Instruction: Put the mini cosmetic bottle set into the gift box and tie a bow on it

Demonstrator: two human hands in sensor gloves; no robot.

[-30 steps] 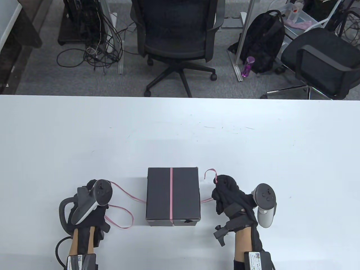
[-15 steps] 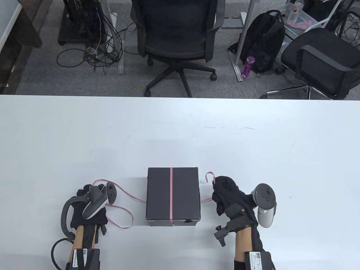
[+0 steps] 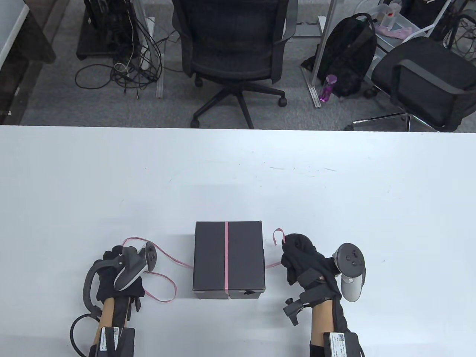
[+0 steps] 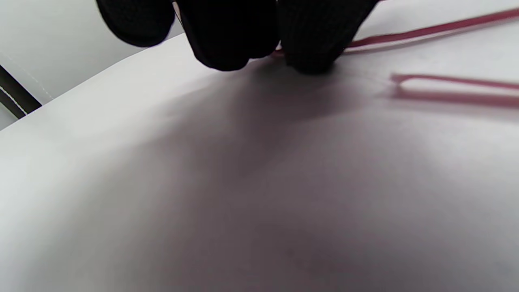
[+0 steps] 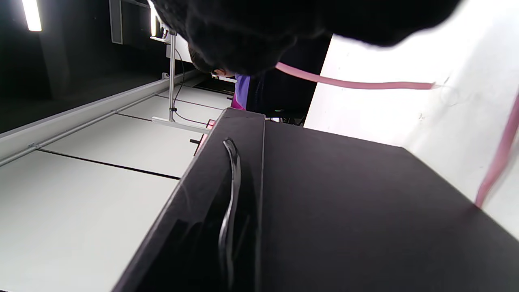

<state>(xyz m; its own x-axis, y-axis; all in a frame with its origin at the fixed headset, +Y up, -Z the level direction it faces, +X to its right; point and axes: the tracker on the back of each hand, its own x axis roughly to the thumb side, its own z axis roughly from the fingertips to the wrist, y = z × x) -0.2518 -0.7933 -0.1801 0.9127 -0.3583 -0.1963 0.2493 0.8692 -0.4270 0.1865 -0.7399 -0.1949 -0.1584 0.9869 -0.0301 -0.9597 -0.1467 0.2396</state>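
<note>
The black gift box (image 3: 241, 260) stands shut near the table's front edge. A pink ribbon (image 3: 226, 256) runs over its lid from back to front; its right wall (image 5: 365, 211) fills the right wrist view. My left hand (image 3: 113, 256) lies left of the box, fingertips (image 4: 312, 48) down on the table and pinching the ribbon (image 4: 425, 30). My right hand (image 3: 292, 243) is close to the box's right side and grips the other ribbon end (image 5: 352, 84), whose short tail (image 3: 277, 234) curls up beyond the fingers. No bottles are in view.
A slack ribbon loop (image 3: 165, 288) lies on the white table (image 3: 238, 174) between my left hand and the box. Beyond the far table edge are two office chairs (image 3: 234, 44), a black backpack (image 3: 349, 55) and cables on the floor.
My left hand has rolled so its tracker stands on edge, and it slid a little toward me. A ribbon arc now shows beyond it. The right hand's ribbon tail has drooped shorter.
</note>
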